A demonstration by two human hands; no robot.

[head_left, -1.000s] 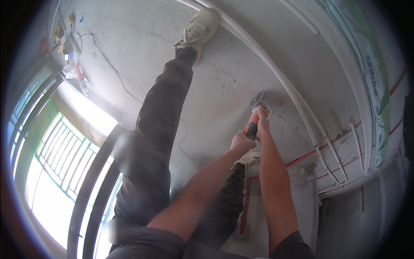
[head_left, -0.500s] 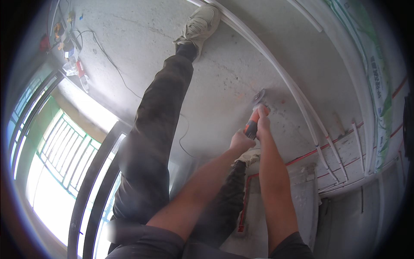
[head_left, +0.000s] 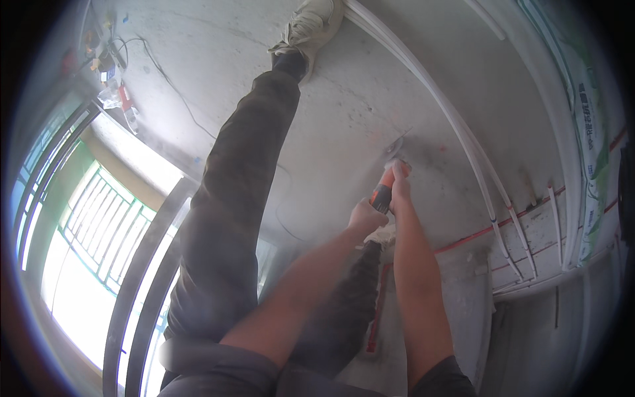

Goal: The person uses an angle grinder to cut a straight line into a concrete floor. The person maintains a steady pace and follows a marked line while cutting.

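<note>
My left hand [head_left: 365, 216] is wrapped round the rear of an orange and black angle grinder [head_left: 381, 194], and my right hand [head_left: 399, 186] grips it farther forward, just behind the head. The grinder's disc [head_left: 398, 147] is at the grey concrete floor [head_left: 344, 119], with a pale dust haze around it; whether it touches is unclear. My left leg in dark trousers stretches past the grinder to a light sneaker [head_left: 309, 26]. My other leg [head_left: 360, 278] lies beneath my arms, its shoe partly hidden behind my hands.
Long white conduits [head_left: 450, 112] curve right of the grinder, beside green-wrapped lengths [head_left: 589, 172]. Red lines [head_left: 463, 241] run at lower right. A thin cord [head_left: 169, 83] leads to jumbled items [head_left: 116, 92] at upper left. A bright opening with railings [head_left: 106, 225] is at left.
The view has shifted slightly, so my shoe sits higher and the conduits a little farther right. The grinder has moved slightly left in the picture, still in both hands, amid drifting dust.
</note>
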